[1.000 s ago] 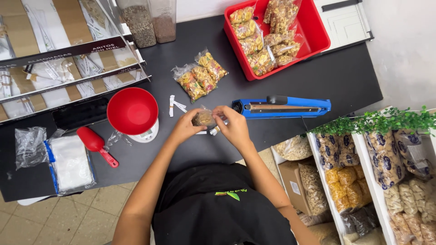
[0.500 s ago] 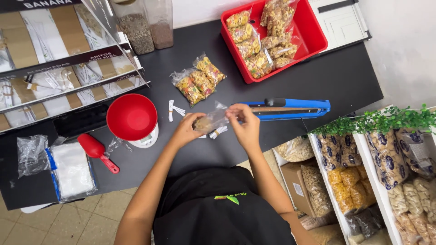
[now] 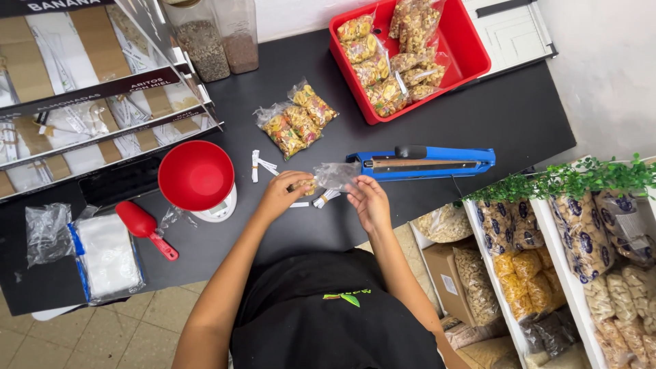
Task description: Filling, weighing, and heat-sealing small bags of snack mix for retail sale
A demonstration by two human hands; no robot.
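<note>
Both my hands hold one small clear plastic bag of mixed snacks (image 3: 326, 179) over the black counter (image 3: 478, 116). My left hand (image 3: 283, 193) grips the filled end, where yellowish pieces show. My right hand (image 3: 369, 203) pinches the empty, crumpled top of the bag near the blue heat sealer (image 3: 427, 162). Small white label strips (image 3: 260, 165) lie on the counter just beyond my hands. Three filled snack bags (image 3: 295, 123) rest further back.
A red bowl on a white scale (image 3: 198, 179) and a red scoop (image 3: 145, 227) sit to the left, beside a stack of empty clear bags (image 3: 106, 254). A red tray (image 3: 471, 48) holds several filled bags. Two jars (image 3: 219, 37) stand behind. Shelves of packaged goods (image 3: 567, 260) line the right.
The bag has been lifted off the counter and stretched sideways between my hands. My right hand has shifted right, towards the sealer, holding the bag's top.
</note>
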